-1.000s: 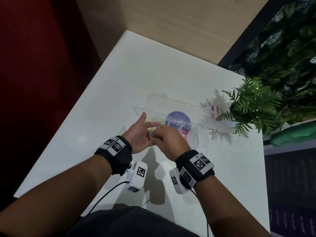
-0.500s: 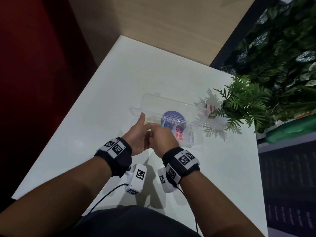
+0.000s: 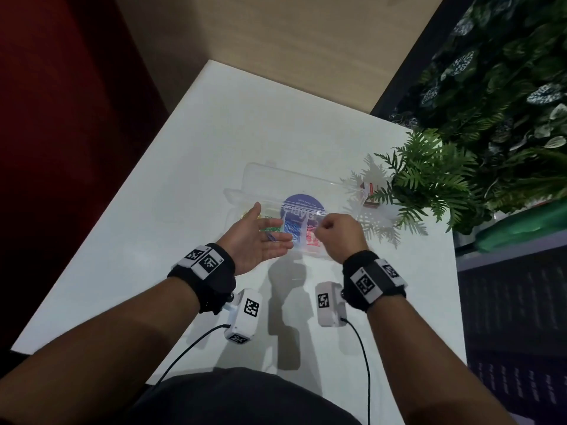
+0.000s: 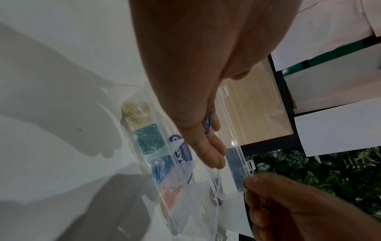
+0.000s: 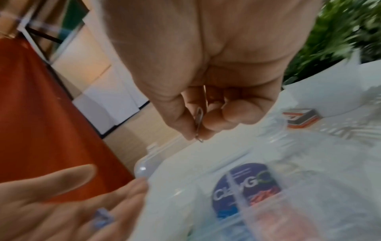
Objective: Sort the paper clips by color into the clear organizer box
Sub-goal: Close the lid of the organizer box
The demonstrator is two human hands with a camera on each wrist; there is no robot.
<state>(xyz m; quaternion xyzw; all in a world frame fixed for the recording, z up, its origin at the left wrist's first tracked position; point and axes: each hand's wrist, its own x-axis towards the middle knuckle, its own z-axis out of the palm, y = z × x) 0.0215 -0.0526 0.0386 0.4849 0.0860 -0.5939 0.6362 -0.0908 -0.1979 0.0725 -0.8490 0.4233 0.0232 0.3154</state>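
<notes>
Items I cannot resolve from here: the right wrist view is motion-blurred, so the clear organizer box (image 5: 257, 187) and its round label (image 5: 246, 189) smear, and the label wording stays unreadable. The thin clip (image 5: 199, 124) pinched by my right hand (image 5: 206, 101) shows no readable colour. My left hand (image 3: 257, 237) covers part of the green compartment in the head view. A small red-and-white box (image 3: 369, 194) sits half hidden behind fern fronds (image 3: 429, 179).
</notes>
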